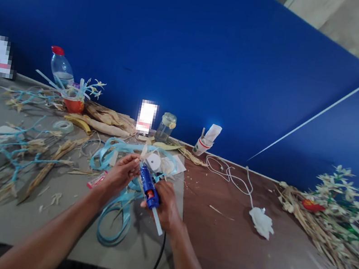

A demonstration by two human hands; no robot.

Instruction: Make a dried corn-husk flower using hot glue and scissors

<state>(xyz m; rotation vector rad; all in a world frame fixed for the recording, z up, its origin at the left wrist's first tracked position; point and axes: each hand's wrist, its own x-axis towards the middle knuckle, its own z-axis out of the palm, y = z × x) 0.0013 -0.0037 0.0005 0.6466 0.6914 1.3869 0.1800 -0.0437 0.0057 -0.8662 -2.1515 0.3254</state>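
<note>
My right hand (167, 200) is wrapped round a blue hot glue gun (148, 183), and a whitish glue stick (157, 221) sticks out of its back end. The gun's nozzle points away from me, close to the fingertips of my left hand (124, 170). Those fingers are closed in a pinch on a small pale dried husk piece (144, 150), which stands up at the nozzle. Under both hands lies a loose tangle of light blue ribbon (112, 229). A white roll (153, 162) lies just beyond the gun.
Blue-wrapped stems (20, 158) and dried husks (110, 116) cover the left side. At the back stand a plastic bottle (62, 68), a red cup (74, 105), a glass jar (166, 127) and a white cup (202, 146). White flowers (339, 188) lie at right; a black cord (159, 255) hangs near me.
</note>
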